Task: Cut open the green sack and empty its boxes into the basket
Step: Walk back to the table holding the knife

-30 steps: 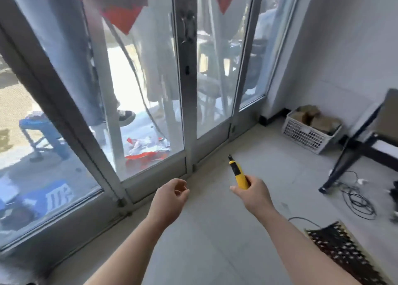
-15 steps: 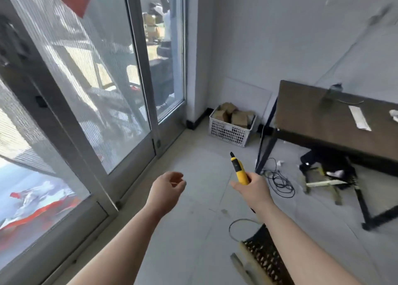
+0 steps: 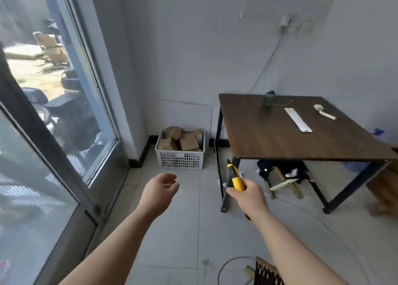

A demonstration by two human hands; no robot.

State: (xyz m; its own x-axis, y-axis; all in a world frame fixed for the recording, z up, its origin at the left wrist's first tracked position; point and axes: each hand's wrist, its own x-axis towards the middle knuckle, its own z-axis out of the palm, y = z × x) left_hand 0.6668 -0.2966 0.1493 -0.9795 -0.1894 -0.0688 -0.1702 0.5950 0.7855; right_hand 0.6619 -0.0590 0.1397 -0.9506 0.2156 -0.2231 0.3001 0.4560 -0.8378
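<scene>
Search first, by the look of it: no green sack anywhere in view, so best to find it before any cutting. Clenched upright in right hand (image 3: 249,196): yellow-and-black plastic utility knife (image 3: 235,178), tip pointing up and away; cannot tell whether blade is out. Left hand (image 3: 160,190) loosely curled, grasping nothing. Keep tip clear of that free hand while walking; slit sack shallowly to spare boxes inside. White plastic lattice basket (image 3: 181,161) in far corner, just left of brown wooden table with black metal legs (image 3: 269,138), already heaped with brown cardboard boxes (image 3: 187,141).
</scene>
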